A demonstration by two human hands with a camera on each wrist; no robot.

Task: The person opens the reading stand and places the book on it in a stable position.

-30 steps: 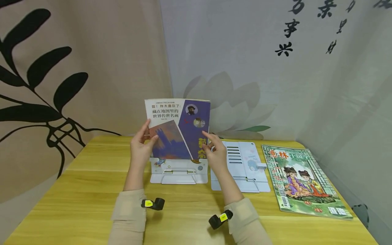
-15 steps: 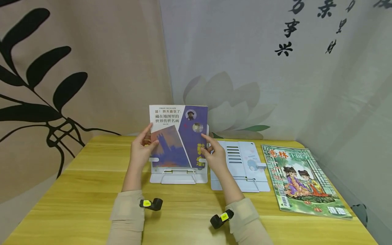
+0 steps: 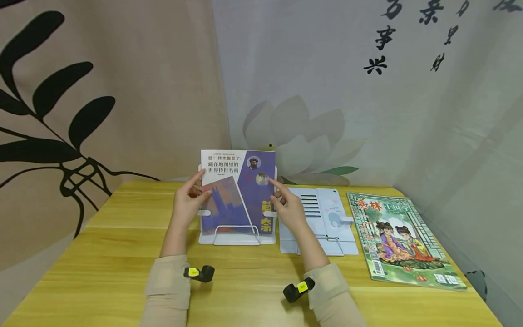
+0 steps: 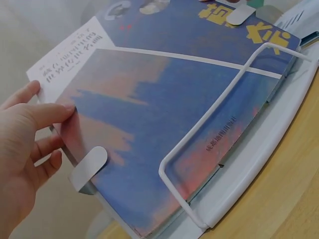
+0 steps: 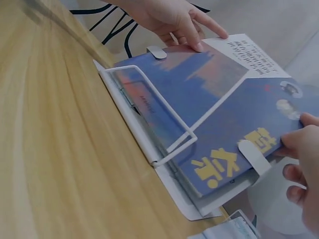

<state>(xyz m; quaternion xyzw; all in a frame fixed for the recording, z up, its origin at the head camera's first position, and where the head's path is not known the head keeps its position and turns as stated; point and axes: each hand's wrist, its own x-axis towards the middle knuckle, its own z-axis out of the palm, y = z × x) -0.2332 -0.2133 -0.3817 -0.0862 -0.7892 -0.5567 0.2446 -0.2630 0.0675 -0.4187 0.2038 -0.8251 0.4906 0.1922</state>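
Observation:
A purple and white paperback book point(image 3: 222, 200) with Chinese lettering leans upright on a white metal book stand point(image 3: 204, 240). In the left wrist view, its lower edge sits behind the stand's white wire bar point(image 4: 214, 107), and a side clip point(image 4: 89, 167) laps over the cover. My left hand point(image 3: 185, 204) holds the book's left edge, thumb on the cover. At the right edge, my right hand point(image 3: 291, 209) pinches the book between thumb and fingers, just above the other clip point(image 5: 254, 158). Parts of the fingers are hidden behind the book.
A second white book stand point(image 3: 316, 227) lies folded on the table, right of the first and partly behind the right forearm. Farther right is a green illustrated magazine point(image 3: 402, 240). The wooden table point(image 3: 106, 272) ends at a printed curtain point(image 3: 171, 91) behind.
Both hands have lowered the book down the stand. Its bottom edge went from above the clips to behind the wire bar, and the clips now show in front of the cover.

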